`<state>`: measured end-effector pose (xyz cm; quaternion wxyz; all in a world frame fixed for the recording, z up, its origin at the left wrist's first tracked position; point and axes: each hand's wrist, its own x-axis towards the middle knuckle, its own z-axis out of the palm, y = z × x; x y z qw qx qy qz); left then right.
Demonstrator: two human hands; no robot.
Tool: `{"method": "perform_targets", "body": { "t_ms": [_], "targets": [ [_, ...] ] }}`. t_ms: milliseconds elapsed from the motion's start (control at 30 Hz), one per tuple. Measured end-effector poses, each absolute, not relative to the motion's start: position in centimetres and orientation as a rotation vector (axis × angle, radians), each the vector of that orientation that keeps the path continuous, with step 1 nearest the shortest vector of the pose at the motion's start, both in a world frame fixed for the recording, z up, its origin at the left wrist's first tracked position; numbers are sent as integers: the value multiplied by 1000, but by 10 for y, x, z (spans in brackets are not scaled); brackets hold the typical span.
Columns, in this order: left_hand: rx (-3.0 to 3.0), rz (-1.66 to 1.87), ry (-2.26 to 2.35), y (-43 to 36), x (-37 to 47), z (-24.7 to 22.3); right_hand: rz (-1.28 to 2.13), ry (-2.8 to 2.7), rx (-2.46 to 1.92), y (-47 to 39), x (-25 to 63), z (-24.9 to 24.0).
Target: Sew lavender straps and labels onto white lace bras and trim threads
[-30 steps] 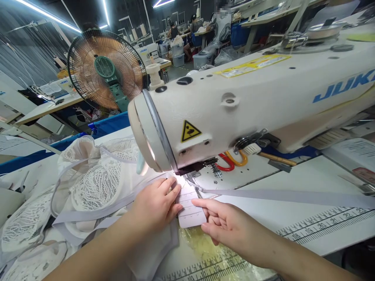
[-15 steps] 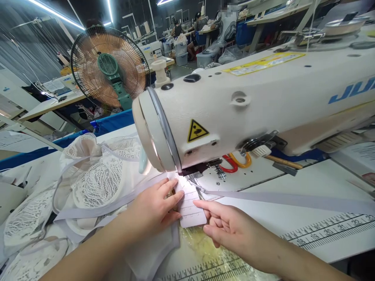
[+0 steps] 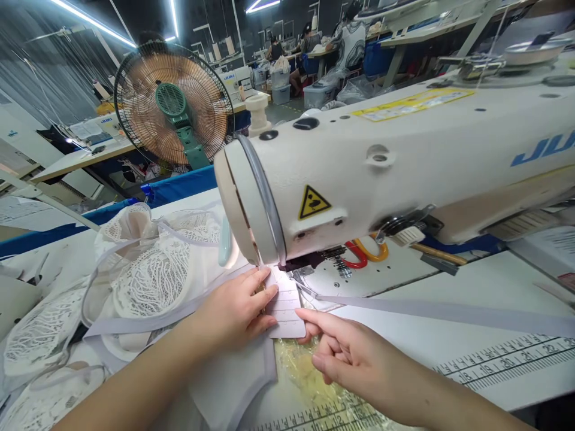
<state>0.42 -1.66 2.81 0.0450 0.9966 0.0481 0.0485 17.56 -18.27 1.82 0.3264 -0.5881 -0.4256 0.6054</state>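
Observation:
A white bra hook-and-eye tape (image 3: 286, 311) with stitched rows of small loops lies under the sewing machine's head (image 3: 251, 203). The needle and presser foot are mostly hidden. My left hand (image 3: 240, 305) rests on the tape's left edge, fingers stretched out and slightly spread, fingertips close to the needle area. At the right edge, the extended index finger of my right hand (image 3: 345, 347) touches the tape; the other fingers are curled and the thumb stands apart. A pale lilac strip (image 3: 426, 308) runs in from the right to the needle area.
White lace bras (image 3: 148, 281) are heaped at the left. Red scissors handles (image 3: 357, 254) and yellow handles (image 3: 375, 248) lie behind the needle. Ruler markings (image 3: 507, 362) cross the front of the table. A fan (image 3: 173, 105) stands behind; people sit far back.
The tape has moved a little farther under the machine head, away from me, and looks straighter. Both hands stay beside it. The whole view has shifted slightly.

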Motion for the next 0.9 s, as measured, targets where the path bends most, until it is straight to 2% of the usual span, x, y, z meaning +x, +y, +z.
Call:
{"method": "perform_targets", "body": {
  "t_ms": [467, 900],
  "targets": [
    [3122, 106, 90, -1, 9, 27, 1538, -1141, -1535, -182, 175, 17],
    [3270, -59, 279, 7, 16, 38, 1542, -1121, -1514, -185, 175, 13]
  ]
}}
